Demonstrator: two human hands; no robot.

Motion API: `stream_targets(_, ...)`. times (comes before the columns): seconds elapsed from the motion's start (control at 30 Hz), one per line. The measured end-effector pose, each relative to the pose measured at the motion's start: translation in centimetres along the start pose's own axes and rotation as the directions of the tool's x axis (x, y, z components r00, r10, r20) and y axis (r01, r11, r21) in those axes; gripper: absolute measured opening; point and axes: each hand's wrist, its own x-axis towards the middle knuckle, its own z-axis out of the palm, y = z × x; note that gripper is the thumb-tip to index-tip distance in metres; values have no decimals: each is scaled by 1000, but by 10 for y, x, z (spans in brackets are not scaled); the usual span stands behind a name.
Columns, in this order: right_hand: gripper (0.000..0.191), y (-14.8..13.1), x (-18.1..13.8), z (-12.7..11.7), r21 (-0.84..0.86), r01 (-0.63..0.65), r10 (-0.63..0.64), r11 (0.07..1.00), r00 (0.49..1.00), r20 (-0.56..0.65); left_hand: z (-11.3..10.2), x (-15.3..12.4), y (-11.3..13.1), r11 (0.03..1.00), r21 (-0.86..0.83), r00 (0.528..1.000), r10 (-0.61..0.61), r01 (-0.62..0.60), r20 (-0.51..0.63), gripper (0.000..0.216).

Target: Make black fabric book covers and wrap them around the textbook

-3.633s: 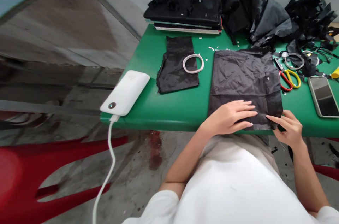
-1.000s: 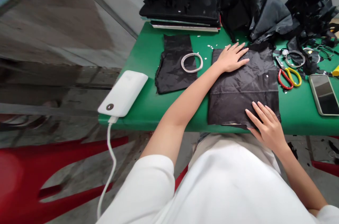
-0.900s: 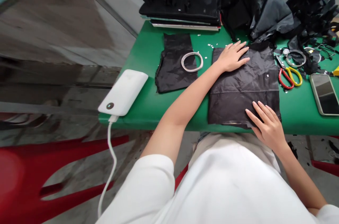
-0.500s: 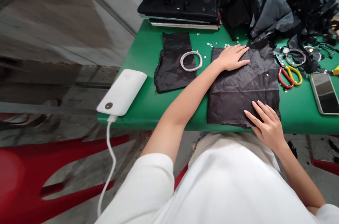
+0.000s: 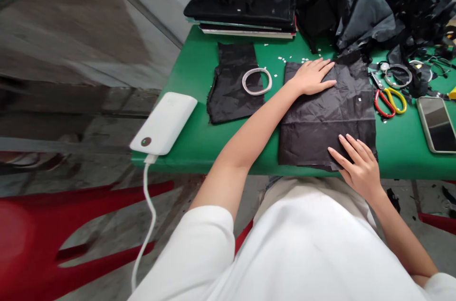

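A creased sheet of black fabric (image 5: 320, 135) lies flat at the front of the green table. On its upper left part rests my left hand (image 5: 312, 77), open, fingers stretched toward the far right. My right hand (image 5: 358, 163) is open too, its spread fingers lying on the sheet's lower right corner. Right of the sheet are scissors (image 5: 388, 101) with one red and one yellow handle. A smaller black fabric piece (image 5: 231, 92) lies to the left, with a pale ring-shaped roll (image 5: 244, 83) on it, partly beyond my left forearm.
A white power bank (image 5: 166, 120) with a cable sits at the table's left edge. Behind are a black fabric stack (image 5: 245, 2) on books and heaped black scraps (image 5: 370, 21). A phone (image 5: 436, 123) lies at the right. A red chair (image 5: 32, 239) stands lower left.
Both hands and the fabric have stayed in place. The view has shifted very slightly, and a small green light now shows on the power bank.
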Motion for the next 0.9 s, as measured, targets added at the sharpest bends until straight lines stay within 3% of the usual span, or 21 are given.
stream_targets(0.57,48,0,-13,6,26,-18,20,1000,997,-77,3,1,-3,999,-32,1000,1,-1,-6,77)
stream_targets(0.7,48,-1,-16,8,31,-24,27,999,993,-112,3,0,-2,998,-61,998,10,-14,-68,73)
stream_targets(0.8,45,-1,-15,8,26,-10,13,1000,991,-134,-8,-7,10,997,-70,985,-4,-8,-173,65)
stream_targets(0.9,43,-1,-14,8,21,-5,8,1000,991,-136,-32,-26,40,996,-83,974,17,-37,-228,52)
